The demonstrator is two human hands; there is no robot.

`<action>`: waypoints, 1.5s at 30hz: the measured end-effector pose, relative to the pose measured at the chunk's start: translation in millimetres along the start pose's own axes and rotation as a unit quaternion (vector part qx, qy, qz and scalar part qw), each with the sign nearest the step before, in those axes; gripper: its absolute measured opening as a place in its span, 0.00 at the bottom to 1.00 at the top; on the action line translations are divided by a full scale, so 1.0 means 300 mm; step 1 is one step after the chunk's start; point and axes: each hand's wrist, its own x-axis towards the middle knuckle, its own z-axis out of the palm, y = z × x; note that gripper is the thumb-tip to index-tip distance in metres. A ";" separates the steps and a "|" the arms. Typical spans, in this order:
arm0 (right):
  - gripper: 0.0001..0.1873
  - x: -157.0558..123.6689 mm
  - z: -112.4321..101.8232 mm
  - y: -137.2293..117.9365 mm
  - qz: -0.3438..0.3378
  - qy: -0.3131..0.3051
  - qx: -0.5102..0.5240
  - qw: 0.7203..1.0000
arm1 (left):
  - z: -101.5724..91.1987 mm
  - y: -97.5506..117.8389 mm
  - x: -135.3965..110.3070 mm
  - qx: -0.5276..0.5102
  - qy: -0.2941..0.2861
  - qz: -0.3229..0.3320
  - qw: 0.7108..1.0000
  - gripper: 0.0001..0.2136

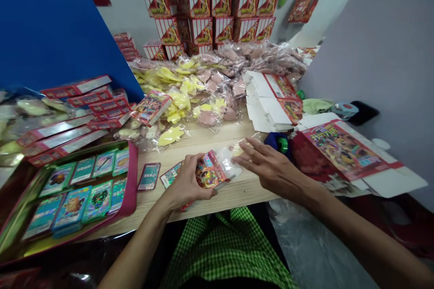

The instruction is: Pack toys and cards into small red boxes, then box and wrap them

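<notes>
My left hand (pixel 190 178) is closed around a small red printed box (pixel 210 171) with cartoon figures, tilted just above the table. At the box's right end is a clear plastic bag (pixel 228 162) with a pale yellow piece in it. The fingers of my right hand (pixel 259 160) lie over this bag and grip it; the thumb is hidden. Whether part of the bag is inside the box, I cannot tell. A teal card (pixel 171 174) is partly covered by my left hand, and another card (pixel 149 176) lies to its left.
A pink-rimmed tray (pixel 131 180) of card stacks stands left, with red boxes (pixel 101 101) piled behind. Bagged yellow and pink pieces (pixel 210 76) heap at the back. Flattened cartons (pixel 346 149) and a blue tape dispenser (pixel 273 140) are right. Stacked boxes (pixel 200 0) rise behind.
</notes>
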 end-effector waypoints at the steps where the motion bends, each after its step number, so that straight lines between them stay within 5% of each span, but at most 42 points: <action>1: 0.27 -0.004 -0.026 -0.011 -0.019 -0.004 -0.027 0.999 | -0.005 0.001 -0.003 -0.019 0.000 -0.005 1.000 0.42; 10: 0.16 0.045 -0.148 -0.020 -0.039 -0.037 -0.126 0.991 | 0.010 0.023 -0.067 -0.090 -0.052 0.019 0.994 0.46; 17: 0.25 0.058 -0.183 -0.123 -0.103 -0.042 -0.022 0.994 | 0.000 0.054 -0.076 -0.090 -0.032 0.029 0.995 0.46; 21: 0.40 0.057 -0.231 -0.152 -0.023 -0.045 0.107 0.993 | -0.004 0.065 -0.086 -0.100 -0.038 0.061 0.992 0.46; 25: 0.26 0.053 -0.307 -0.116 0.123 0.081 0.109 0.983 | 0.016 0.085 -0.084 -0.119 -0.019 0.068 0.990 0.48; 29: 0.18 0.084 -0.335 -0.100 0.108 0.084 0.072 0.988 | 0.101 0.161 -0.048 -0.147 0.022 0.076 0.986 0.52; 32: 0.15 0.140 -0.279 -0.107 0.110 0.097 0.068 0.987 | 0.144 0.183 -0.012 -0.087 0.065 0.075 0.991 0.57; 34: 0.16 0.198 -0.197 -0.129 0.106 0.094 0.089 0.986 | 0.125 0.144 -0.005 0.016 0.112 0.040 0.993 0.50; 38: 0.21 0.355 0.039 -0.251 0.082 -0.052 0.165 0.981 | -0.005 -0.026 -0.040 0.237 0.217 -0.190 0.928 0.23; 41: 0.22 0.441 0.201 -0.390 0.066 -0.193 0.185 0.961 | -0.083 -0.140 -0.076 0.290 0.217 -0.273 0.891 0.21; 45: 0.33 0.386 0.306 -0.536 0.047 -0.226 0.169 0.958 | -0.081 -0.187 -0.112 0.321 0.178 -0.278 0.888 0.19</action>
